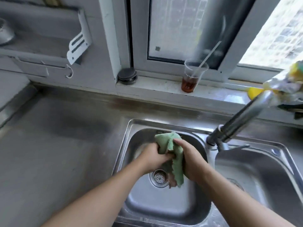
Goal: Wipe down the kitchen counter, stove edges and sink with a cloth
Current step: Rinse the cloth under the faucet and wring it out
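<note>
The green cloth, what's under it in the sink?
Below the green cloth, held by the left hand and right hand, sits the round drain strainer in the left sink basin. Its right edge is hidden.

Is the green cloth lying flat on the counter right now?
No, the green cloth is bunched between the left hand and the right hand, held over the left sink basin.

Daylight from the window (pixel 270 35); edges warped, faucet (pixel 242 118) seemingly motion-blurred.
</note>
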